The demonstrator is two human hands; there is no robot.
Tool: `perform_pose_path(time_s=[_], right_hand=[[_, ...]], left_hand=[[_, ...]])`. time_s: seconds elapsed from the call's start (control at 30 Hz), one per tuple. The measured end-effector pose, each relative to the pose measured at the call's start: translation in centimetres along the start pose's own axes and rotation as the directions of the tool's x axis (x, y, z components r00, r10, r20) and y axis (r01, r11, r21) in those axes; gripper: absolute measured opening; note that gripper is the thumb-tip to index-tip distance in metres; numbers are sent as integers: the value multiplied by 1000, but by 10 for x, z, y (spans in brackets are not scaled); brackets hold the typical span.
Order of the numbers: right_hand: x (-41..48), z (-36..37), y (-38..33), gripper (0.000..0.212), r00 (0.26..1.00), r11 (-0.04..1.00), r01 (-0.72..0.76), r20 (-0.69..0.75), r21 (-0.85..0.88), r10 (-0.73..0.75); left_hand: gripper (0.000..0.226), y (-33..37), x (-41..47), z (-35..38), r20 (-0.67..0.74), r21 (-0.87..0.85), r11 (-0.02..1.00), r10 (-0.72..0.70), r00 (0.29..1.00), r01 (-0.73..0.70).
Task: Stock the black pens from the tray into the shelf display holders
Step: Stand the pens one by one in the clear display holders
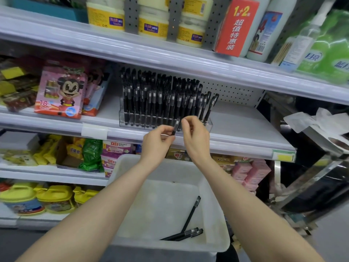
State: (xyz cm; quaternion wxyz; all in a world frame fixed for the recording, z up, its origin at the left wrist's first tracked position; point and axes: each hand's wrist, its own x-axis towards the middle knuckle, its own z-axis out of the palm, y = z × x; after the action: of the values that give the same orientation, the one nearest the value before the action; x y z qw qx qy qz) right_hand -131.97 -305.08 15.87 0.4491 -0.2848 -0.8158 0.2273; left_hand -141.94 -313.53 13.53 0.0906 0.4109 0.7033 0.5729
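My left hand (156, 141) pinched a slim black plastic pen (175, 127) in front of the clear acrylic display holder (209, 125). Whether my curled right hand (196, 138) gripped it, I couldn't tell. I judged it best to hold it upright over a free slot.

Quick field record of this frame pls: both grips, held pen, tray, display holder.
left grip: pinches a black pen near its lower end, just in front of the display holder
right grip: fingers curled beside the pen's upper end; contact unclear
display holder: clear, on the middle shelf
stocked pens: upright, filling most of the holder
tray: white, below the hands
loose pens: three left lying in the tray
status: stocking unfinished
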Motion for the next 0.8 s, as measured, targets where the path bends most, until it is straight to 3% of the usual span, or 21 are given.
perform_pose_path(time_s=[0.23,0.5,0.67,0.8], right_hand=[[-4,1,5,16,998,999,-25,53,-22,27],[9,-29,5,16,997,997,-79,-15,-14,79],[23,-52,3,18,995,997,-80,-64,2,80],[28,-58,-1,19,994,998,-56,-90,14,57]], left_hand=[[20,6,4,6,15,50,997,63,998,-63],[18,-12,-13,16,50,88,996,22,999,-26],[16,-33,-37,35,196,207,978,-36,980,-6],[17,-48,-65,58,388,356,934,-178,904,31]])
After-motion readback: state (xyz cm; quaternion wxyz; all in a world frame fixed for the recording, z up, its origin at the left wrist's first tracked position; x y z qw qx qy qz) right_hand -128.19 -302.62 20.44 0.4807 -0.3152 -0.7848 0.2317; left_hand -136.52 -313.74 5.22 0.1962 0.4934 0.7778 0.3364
